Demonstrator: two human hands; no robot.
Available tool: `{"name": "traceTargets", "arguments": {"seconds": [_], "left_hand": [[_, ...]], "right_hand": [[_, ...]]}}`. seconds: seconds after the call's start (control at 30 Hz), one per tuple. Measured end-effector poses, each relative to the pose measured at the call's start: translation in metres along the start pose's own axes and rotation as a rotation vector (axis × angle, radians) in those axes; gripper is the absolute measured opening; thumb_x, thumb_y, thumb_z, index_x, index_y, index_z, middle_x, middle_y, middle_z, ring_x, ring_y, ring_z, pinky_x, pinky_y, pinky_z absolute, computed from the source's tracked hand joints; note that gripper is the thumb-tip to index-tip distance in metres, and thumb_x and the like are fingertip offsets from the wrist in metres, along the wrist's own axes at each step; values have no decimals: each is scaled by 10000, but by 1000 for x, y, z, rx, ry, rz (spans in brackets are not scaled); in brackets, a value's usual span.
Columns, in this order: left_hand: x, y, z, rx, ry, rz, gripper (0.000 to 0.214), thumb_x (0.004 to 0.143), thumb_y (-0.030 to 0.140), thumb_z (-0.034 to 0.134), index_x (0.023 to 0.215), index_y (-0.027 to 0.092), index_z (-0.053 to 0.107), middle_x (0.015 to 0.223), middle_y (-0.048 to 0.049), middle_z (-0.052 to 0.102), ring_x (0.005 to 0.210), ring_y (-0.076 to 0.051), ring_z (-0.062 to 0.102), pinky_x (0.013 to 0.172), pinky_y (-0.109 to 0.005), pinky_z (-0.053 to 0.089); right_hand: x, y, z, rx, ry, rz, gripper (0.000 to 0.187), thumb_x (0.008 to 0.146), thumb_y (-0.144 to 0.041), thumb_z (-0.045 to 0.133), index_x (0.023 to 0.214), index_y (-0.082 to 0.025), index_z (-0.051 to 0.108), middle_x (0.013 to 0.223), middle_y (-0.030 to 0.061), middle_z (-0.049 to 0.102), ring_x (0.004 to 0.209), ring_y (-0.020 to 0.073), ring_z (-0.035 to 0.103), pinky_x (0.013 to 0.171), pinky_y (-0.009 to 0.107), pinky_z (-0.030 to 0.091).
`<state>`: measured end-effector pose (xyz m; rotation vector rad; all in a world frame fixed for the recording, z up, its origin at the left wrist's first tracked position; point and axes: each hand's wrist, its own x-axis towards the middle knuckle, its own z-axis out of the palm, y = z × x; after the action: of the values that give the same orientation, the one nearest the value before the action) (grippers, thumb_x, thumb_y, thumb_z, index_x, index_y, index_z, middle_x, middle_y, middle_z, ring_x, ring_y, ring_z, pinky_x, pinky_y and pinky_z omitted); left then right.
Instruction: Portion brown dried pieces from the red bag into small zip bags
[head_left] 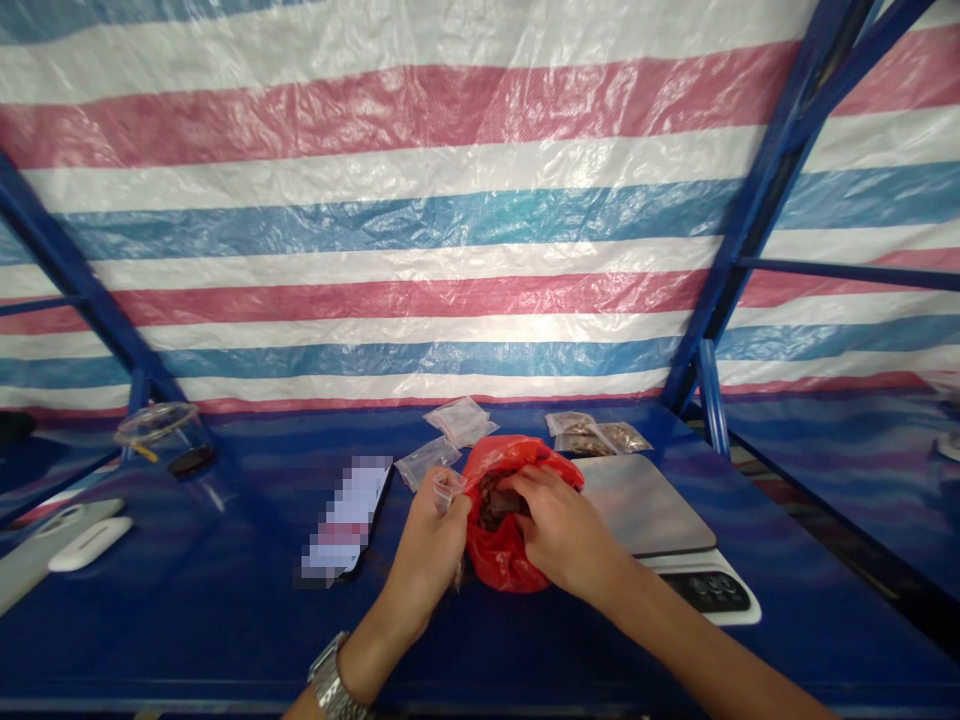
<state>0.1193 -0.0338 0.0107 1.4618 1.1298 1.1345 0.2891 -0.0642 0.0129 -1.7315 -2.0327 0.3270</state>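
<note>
An open red plastic bag (510,570) stands on the blue table, with dark brown pieces (491,508) inside it. My right hand (562,525) reaches into its mouth, fingers and thumb curled toward each other among the pieces; what lies between the fingertips is partly hidden. At the bag's left side, my left hand (431,530) is closed on a small clear zip bag (448,487), pinched near its top. The lower part of that zip bag is mostly hidden behind the hand. Behind the red bag lie flat clear zip bags (459,420).
A kitchen scale (645,505) sits right of the red bag, with filled zip bags (592,435) behind it. To the left are a phone (349,520), a clear cup (169,440), a white case (90,543) and another phone (56,540). Blue metal posts (739,240) frame a striped sheet.
</note>
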Motion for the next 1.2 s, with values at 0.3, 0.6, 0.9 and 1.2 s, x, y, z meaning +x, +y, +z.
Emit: {"name": "traceTargets", "arguments": {"seconds": [0.3,0.6,0.9,1.2], "left_hand": [[4,0,-6,211,101,165,97,855,295,587,844,217,532,732,30,567,665,-164,559,654,-291,455],[1,7,-7,410,39,109,132,890,360,630,847,239,599,778,26,675,716,-172,631,671,-266,418],[2,1,0,470,-58,96,93,910,334,613,888,243,613,836,-1,722,749,-186,646,629,-255,355],[1,2,2,421,-46,95,137,900,364,633,943,240,594,895,-2,709,802,-198,654,702,-285,415]], "right_hand": [[6,5,-2,317,93,67,373,759,-11,573,1034,-199,740,1083,74,764,1035,247,690,945,371,509],[7,0,-24,599,207,-68,276,879,-138,587,1119,-233,686,1154,41,744,1100,217,683,1030,386,496],[-3,-20,-24,292,231,-276,431,919,-34,501,1234,-261,688,1258,73,669,1151,220,645,1027,400,527],[-4,-18,-23,222,305,-398,489,960,-38,461,1304,-317,668,1316,40,653,1204,196,633,1065,358,518]]}}
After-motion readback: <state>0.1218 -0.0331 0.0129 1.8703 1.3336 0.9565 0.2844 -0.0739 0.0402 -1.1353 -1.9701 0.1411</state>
